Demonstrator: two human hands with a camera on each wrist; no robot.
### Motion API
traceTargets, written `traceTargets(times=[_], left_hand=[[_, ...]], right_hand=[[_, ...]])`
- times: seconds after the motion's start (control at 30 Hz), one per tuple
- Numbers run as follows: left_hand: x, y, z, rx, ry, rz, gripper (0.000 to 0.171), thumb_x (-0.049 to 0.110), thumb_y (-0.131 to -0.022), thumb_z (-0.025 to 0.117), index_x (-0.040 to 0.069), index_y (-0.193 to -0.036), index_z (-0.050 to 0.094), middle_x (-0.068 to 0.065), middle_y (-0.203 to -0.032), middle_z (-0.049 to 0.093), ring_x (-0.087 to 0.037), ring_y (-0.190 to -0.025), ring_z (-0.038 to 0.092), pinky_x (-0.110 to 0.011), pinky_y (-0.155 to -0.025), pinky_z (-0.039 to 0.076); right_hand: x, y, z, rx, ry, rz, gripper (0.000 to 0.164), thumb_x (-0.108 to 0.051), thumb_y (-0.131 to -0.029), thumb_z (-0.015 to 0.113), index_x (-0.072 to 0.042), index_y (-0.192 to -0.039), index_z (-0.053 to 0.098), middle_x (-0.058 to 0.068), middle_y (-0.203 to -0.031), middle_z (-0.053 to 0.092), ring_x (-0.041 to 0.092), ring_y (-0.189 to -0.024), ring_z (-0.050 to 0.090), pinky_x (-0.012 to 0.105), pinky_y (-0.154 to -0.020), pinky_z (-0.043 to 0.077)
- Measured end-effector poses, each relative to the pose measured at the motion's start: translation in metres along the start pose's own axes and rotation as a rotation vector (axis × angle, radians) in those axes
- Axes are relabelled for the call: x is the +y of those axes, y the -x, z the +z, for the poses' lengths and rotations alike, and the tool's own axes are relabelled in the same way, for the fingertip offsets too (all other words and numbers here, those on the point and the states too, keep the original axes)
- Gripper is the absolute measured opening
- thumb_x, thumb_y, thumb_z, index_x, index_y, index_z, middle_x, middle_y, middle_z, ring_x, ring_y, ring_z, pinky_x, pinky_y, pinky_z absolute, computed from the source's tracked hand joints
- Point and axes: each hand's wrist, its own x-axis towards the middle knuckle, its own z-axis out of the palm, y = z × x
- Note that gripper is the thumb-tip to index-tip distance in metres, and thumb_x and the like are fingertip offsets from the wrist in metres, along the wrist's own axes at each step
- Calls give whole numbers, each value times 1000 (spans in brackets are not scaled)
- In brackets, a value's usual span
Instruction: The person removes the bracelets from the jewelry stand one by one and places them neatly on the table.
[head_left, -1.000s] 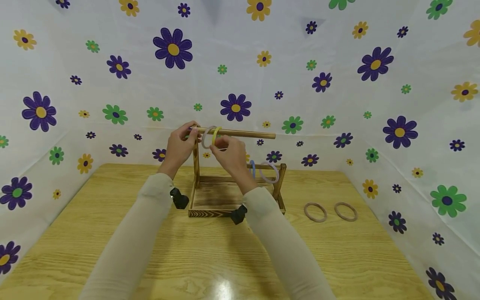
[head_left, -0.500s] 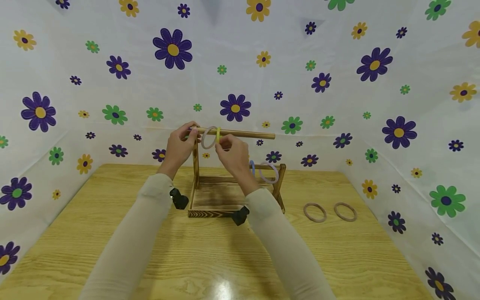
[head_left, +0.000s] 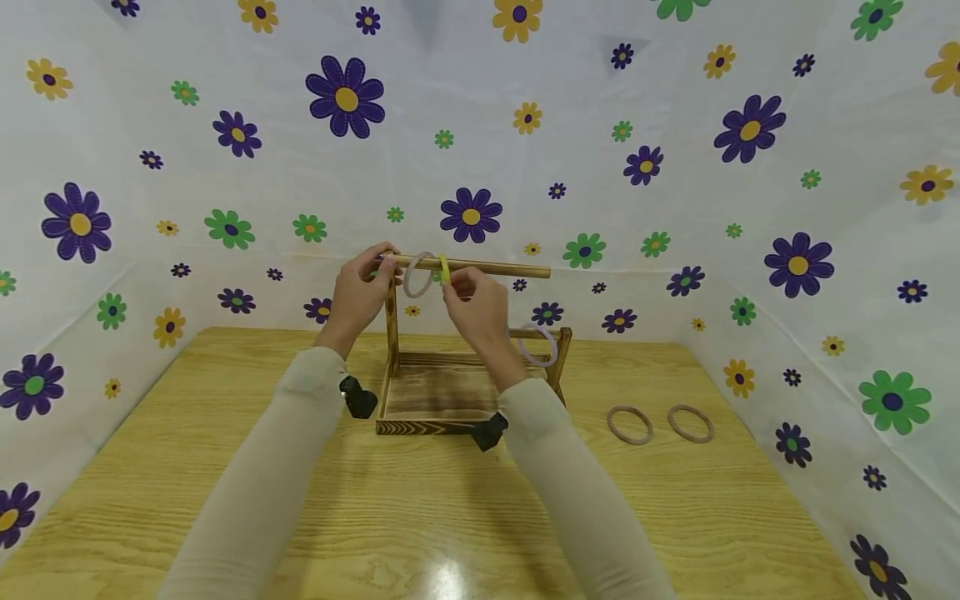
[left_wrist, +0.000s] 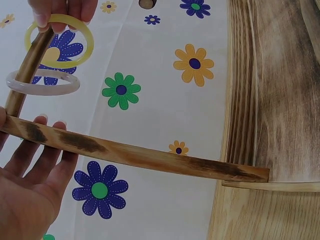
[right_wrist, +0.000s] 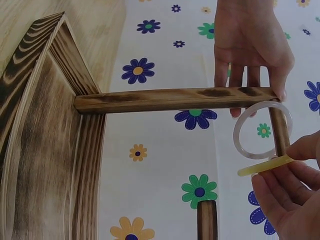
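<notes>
**A:** Right in the thick of it at the upper rod (head_left: pixel 502 269)! The right hand (head_left: pixel 480 307) has the yellow ring (head_left: pixel 445 269) pinched, thumb on one side, fingers on the other.

**B:** And is that ring on the rod or beside it?

**A:** On it! The left wrist view settles that: the yellow hoop goes right around the wood, and the pale ring (left_wrist: pixel 47 91) circles the same rod, nearer the left hand (head_left: pixel 357 292).

**B:** What's the left hand's job here?

**A:** It's gripping the top of the upright post (head_left: pixel 392 325), just where the rod joins, thumb one side and fingers wrapped behind. Lovely view of that from the right wrist.

**B:** Down a level, then!

**A:** There's the lower bar (head_left: pixel 542 333), with a purple ring (head_left: pixel 555 346) hanging from it, close by the right forearm. Below sits the base (head_left: pixel 435 396) of the wooden stand, flat on the counter (head_left: pixel 150 467).

**B:** And out to the right?

**A:** Two brown rings, the nearer one (head_left: pixel 632 441) and the farther one (head_left: pixel 692 440), lying flat on the counter side by side, just apart. Behind it all, a white cloth (head_left: pixel 420 167) splashed with purple, yellow and green flowers!
</notes>
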Motion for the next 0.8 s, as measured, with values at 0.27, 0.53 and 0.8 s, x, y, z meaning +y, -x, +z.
traceTargets(times=[0.27,0.53,0.8], left_hand=[[0,-1,0,-14,19,-8,39,33,-111,47,8,-138,61,-27,-123,68,-35,-112,71,-40,-92,57],[2,-2,0,-23,32,-7,40,31,-111,46,7,-141,59,-27,-126,67,-37,-114,69,-43,-95,57],[-1,0,0,-12,3,-4,41,34,-111,46,9,-141,59,-26,-126,68,-32,-112,70,-36,-94,57]], right_hand=[[6,0,-6,10,6,4,15,-6,-95,69,6,-103,73,20,-95,78,32,-88,76,38,-83,63],[9,0,-13,30,19,11,15,-6,-96,68,5,-105,74,20,-96,78,32,-88,76,38,-82,63],[14,2,-20,57,30,5,14,-5,-96,70,4,-105,74,20,-96,77,32,-88,75,39,-82,63]])
